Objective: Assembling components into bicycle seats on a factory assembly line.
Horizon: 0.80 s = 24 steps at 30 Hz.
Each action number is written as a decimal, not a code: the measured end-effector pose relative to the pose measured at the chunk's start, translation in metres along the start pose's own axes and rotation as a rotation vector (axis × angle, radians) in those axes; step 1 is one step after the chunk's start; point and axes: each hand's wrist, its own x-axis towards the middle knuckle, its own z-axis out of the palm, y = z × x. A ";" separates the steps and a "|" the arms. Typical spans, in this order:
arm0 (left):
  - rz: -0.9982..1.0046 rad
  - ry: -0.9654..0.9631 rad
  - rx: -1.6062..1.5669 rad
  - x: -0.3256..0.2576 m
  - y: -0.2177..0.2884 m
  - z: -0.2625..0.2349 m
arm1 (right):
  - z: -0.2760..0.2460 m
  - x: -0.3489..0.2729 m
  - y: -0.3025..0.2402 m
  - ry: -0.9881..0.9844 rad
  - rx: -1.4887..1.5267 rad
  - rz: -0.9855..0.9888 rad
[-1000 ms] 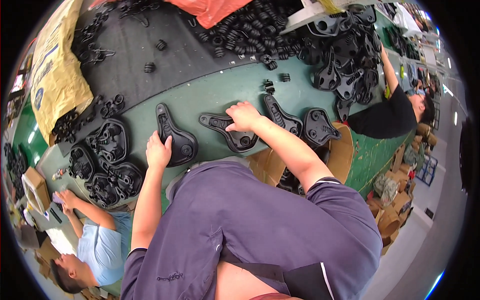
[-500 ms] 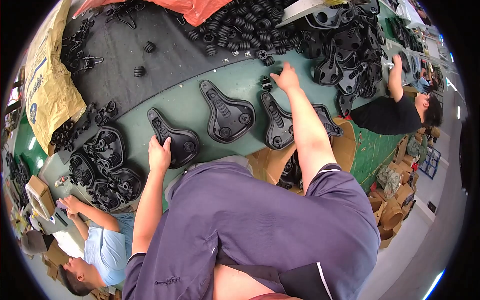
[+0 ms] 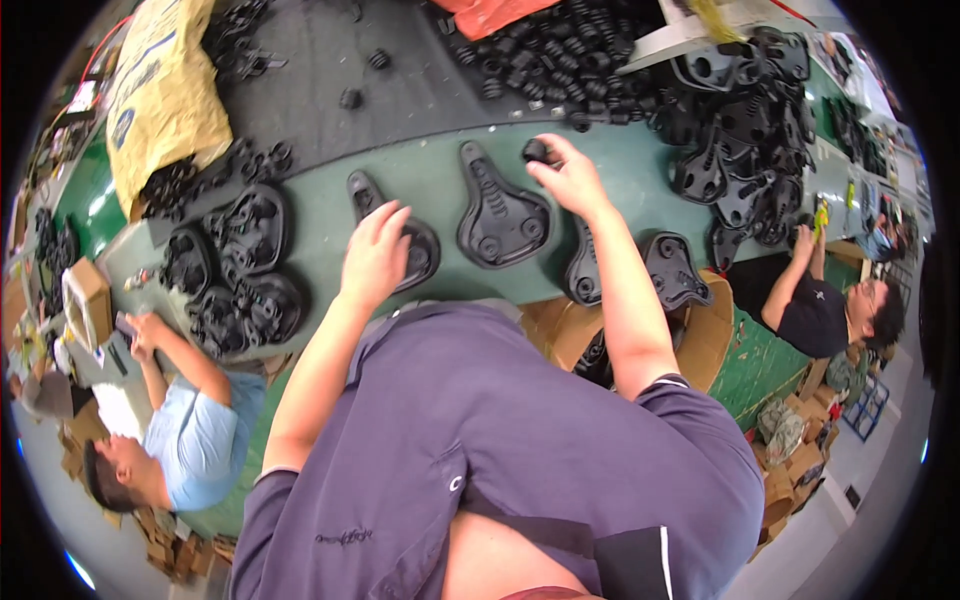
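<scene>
Several black saddle-shaped plastic shells lie on a green table [image 3: 420,170]. My left hand [image 3: 376,250] rests with fingers spread on the left shell [image 3: 420,250]. My right hand [image 3: 568,178] is closed on a small black coil spring [image 3: 536,151] beside the middle shell [image 3: 500,215]. Two more shells [image 3: 672,268] lie to the right, partly hidden under my right forearm.
A heap of black springs [image 3: 560,55] lies at the back, with stacked shells at the right [image 3: 740,150] and left [image 3: 235,260]. A yellow sack [image 3: 165,95] sits far left. Other people work at lower left [image 3: 190,430] and right [image 3: 830,310]. A cardboard box [image 3: 700,340] stands below the table.
My right hand went from the middle shell out to the spring heap, then drew back holding a spring. My left hand stayed on the left shell.
</scene>
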 end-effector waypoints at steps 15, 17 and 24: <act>-0.292 -0.182 -0.097 -0.085 -0.030 -0.015 | 0.157 -0.089 -0.052 -0.140 -0.298 -0.647; -0.283 -0.292 -0.015 -0.101 -0.042 -0.003 | 0.174 -0.088 -0.063 -0.130 -0.456 -0.811; -0.213 -0.191 0.213 -0.106 -0.049 0.021 | 0.234 -0.079 -0.044 -0.058 -0.925 -1.088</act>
